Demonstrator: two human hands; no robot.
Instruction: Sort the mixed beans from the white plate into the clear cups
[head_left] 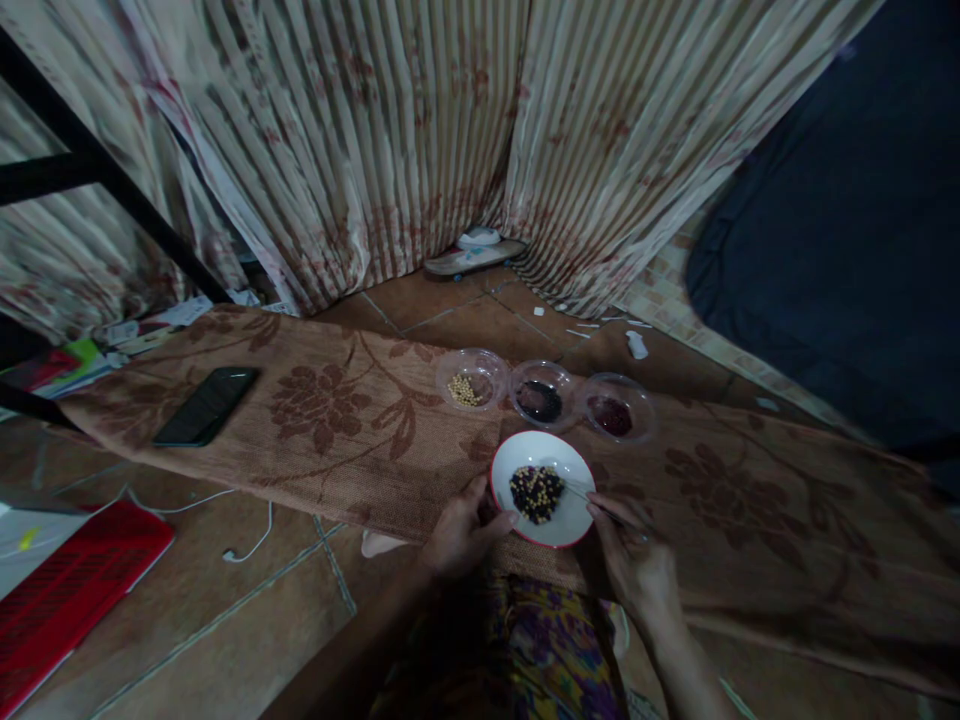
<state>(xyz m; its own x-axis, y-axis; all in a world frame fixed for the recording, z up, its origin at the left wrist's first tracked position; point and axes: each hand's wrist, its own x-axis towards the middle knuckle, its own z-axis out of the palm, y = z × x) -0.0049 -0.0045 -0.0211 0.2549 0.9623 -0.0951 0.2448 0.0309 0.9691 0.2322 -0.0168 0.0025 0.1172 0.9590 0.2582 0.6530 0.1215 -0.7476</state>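
Observation:
A white plate with a red rim (570, 515) lies on a brown flowered cloth (337, 420) in front of me. A small heap of mixed dark and pale beads or seeds (536, 492) sits in its middle. My left hand (461, 535) grips the plate's near left rim, thumb on the edge. My right hand (630, 550) is at the plate's right edge, fingers pinched on a thin pale stick (581, 490) that reaches toward the heap. Beyond the plate stand three clear bowls: pale pieces (469, 385), dark pieces (541, 398), reddish pieces (615, 412).
A black phone (206, 405) lies on the cloth at the left. A red flat case (71, 590) and a white cable (247, 535) are on the tiled floor. Striped curtains hang behind, with a sandal (472, 255) at their foot. A dark sheet (840, 250) fills the right.

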